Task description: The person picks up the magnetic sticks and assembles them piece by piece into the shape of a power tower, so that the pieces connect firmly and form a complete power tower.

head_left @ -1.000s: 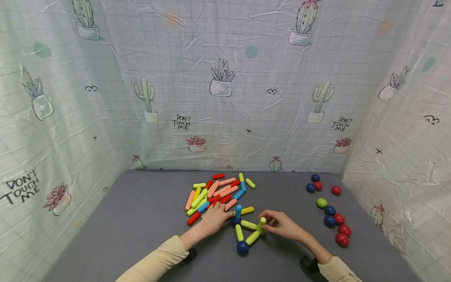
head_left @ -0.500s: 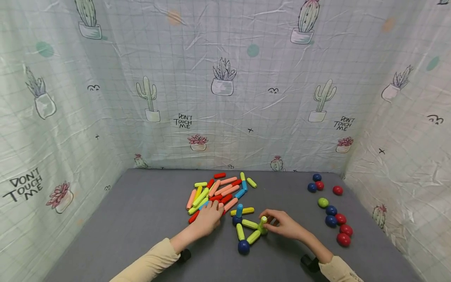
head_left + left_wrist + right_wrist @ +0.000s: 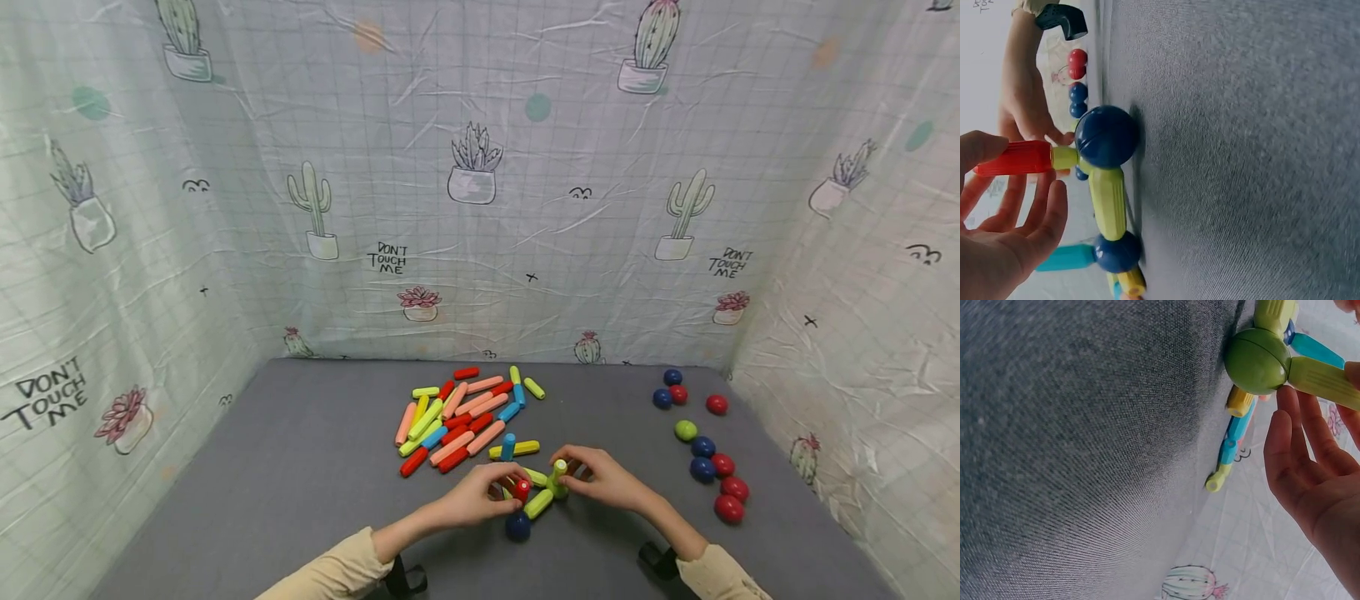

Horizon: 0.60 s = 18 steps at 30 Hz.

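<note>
My left hand (image 3: pixel 480 497) pinches a red magnetic rod (image 3: pixel 1019 158) between thumb and finger, held upright close over the frame of rods and balls. The frame's near dark blue ball (image 3: pixel 517 526) joins yellow-green rods (image 3: pixel 538 503) lying on the table. At the frame's right corner, my right hand (image 3: pixel 603 481) holds an upright yellow-green rod (image 3: pixel 559 470) that stands on a green ball (image 3: pixel 1254 362). A blue rod (image 3: pixel 508 447) stands on the far blue ball (image 3: pixel 1117 252), which my left hand hides in the head view.
Behind the frame lies a pile of red, pink, blue and yellow-green rods (image 3: pixel 474 403). One yellow rod (image 3: pixel 514 450) lies just beyond the frame. Loose blue, red and green balls (image 3: pixel 702 469) line the right side of the grey table (image 3: pixel 300 467). A printed curtain (image 3: pixel 480 275) surrounds it.
My left hand has picked a red rod from the pile's near edge and brought it right, over the frame. My right hand has stayed at the upright yellow-green rod.
</note>
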Tool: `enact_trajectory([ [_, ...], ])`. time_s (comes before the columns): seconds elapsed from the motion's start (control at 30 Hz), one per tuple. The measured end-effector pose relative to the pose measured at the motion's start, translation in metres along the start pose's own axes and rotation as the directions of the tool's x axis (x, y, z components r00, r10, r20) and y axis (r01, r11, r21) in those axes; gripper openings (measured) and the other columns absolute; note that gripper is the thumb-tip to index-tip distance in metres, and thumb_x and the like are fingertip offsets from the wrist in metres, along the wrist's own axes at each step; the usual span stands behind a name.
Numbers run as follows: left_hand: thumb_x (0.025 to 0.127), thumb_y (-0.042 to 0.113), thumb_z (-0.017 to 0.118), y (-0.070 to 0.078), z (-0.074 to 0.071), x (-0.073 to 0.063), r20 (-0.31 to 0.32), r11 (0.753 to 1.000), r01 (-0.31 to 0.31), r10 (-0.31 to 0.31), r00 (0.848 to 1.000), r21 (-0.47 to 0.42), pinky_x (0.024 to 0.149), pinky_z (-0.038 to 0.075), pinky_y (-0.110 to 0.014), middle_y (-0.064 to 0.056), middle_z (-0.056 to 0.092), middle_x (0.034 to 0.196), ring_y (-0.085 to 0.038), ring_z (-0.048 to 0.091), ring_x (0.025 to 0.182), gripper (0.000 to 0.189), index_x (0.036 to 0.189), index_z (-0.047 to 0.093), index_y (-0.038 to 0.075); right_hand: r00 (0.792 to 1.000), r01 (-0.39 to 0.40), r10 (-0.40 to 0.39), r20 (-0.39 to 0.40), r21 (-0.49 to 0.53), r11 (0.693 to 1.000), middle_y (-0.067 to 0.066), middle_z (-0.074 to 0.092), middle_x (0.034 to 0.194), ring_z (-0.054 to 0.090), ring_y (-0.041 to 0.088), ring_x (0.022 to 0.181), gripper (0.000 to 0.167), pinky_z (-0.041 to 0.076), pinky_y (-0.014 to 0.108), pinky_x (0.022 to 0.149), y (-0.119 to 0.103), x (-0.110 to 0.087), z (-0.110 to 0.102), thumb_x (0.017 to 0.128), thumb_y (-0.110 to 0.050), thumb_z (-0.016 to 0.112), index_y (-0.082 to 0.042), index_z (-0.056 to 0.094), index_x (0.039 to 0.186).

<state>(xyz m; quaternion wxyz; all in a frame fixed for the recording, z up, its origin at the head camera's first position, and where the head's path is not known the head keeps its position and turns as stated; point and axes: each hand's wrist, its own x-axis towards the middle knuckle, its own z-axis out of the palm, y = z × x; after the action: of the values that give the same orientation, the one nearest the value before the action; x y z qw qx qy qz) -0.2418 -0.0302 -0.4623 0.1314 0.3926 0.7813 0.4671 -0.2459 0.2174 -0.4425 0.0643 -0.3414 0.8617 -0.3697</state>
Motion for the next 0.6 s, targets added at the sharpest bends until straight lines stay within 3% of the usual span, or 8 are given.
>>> enact_trajectory([
  [0.2, 0.084, 0.013, 0.061, -0.004, 0.006, 0.000, 0.020, 0.999, 0.033, -0.032, 0.999, -0.028, 0.065, 0.048, -0.016, -0.010, 0.061, 0.103, -0.002, 0.058, 0.084, 0.023, 0.106, 0.056, 0.008, 1.000, 0.000, 0.000, 0.000, 0.006, 1.000, 0.020, 0.061, 0.100, 0.061, 0.024, 0.081, 0.020, 0.050, 0.026, 0.066, -0.011, 0.001, -0.003, 0.088, -0.006, 0.053, -0.005, 0.055, 0.107],
  [0.4, 0.082, 0.013, 0.063, -0.006, 0.006, -0.001, 0.014, 0.998, 0.051, -0.051, 0.999, -0.045, 0.065, 0.048, -0.017, -0.008, 0.061, 0.102, 0.000, 0.057, 0.080, 0.022, 0.103, 0.056, 0.013, 1.000, 0.011, -0.011, 0.012, -0.008, 1.000, 0.011, 0.062, 0.101, 0.060, 0.013, 0.083, 0.027, 0.050, 0.025, 0.064, 0.015, 0.000, -0.001, 0.088, -0.017, 0.055, -0.005, 0.053, 0.112],
  [0.5, 0.081, 0.014, 0.065, -0.008, 0.007, -0.001, 0.012, 0.998, 0.056, -0.055, 0.998, -0.031, 0.065, 0.048, -0.017, -0.008, 0.061, 0.103, -0.003, 0.057, 0.079, 0.027, 0.106, 0.056, 0.013, 1.000, -0.001, -0.001, -0.013, -0.123, 0.992, 0.012, 0.061, 0.103, 0.060, 0.015, 0.084, 0.031, 0.049, 0.026, 0.063, 0.028, -0.006, -0.016, 0.087, -0.019, 0.057, -0.005, 0.053, 0.114],
  [0.6, 0.079, 0.015, 0.067, -0.011, 0.009, -0.002, 0.010, 0.998, 0.065, -0.065, 0.998, -0.007, 0.066, 0.048, -0.017, -0.007, 0.062, 0.104, -0.004, 0.057, 0.079, 0.031, 0.108, 0.057, 0.011, 0.991, -0.074, 0.035, -0.129, -0.310, 0.948, 0.015, 0.061, 0.102, 0.059, 0.022, 0.084, 0.029, 0.049, 0.031, 0.066, 0.044, -0.012, -0.043, 0.084, -0.013, 0.059, -0.004, 0.055, 0.111],
])
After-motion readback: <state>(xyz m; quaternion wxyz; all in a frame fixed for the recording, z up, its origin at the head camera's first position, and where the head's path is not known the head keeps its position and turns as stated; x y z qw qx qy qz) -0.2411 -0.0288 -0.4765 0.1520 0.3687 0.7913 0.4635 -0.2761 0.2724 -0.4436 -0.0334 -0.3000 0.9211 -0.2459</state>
